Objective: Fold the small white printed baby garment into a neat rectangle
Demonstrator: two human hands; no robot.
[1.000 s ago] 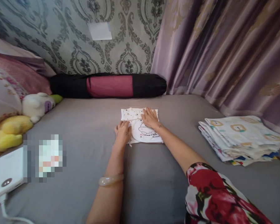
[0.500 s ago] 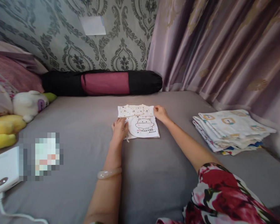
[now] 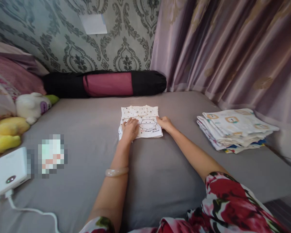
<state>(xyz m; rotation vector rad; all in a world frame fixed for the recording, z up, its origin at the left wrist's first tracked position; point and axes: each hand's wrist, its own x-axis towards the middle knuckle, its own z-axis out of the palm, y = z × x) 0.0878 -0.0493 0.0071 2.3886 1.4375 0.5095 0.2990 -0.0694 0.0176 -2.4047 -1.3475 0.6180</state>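
A small white baby shirt [image 3: 147, 129] lies folded on the grey bed sheet, with a hippo drawing and lettering on its front. Its top band is printed with tiny dark figures. My left hand [image 3: 130, 128] rests on the left part of the shirt, fingers stretched out over the cloth, with a pale bangle [image 3: 116, 172] on that wrist. At the shirt's right edge, my right hand [image 3: 165, 124] has its fingers closed on the fabric. The thumb and fingertips there are small in view.
To the right stands a stack of folded printed cloths [image 3: 235, 124]. A black and pink bolster [image 3: 106, 84] lies along the wall. On the left are plush toys [image 3: 30, 105], a white power bank [image 3: 12, 171] with a cable [image 3: 34, 210], and a blurred-out object [image 3: 52, 155].
My left hand has slid from the shirt's left edge further onto its front. My right hand has moved from the upper right corner down along the right edge. The camera view has shifted slightly.
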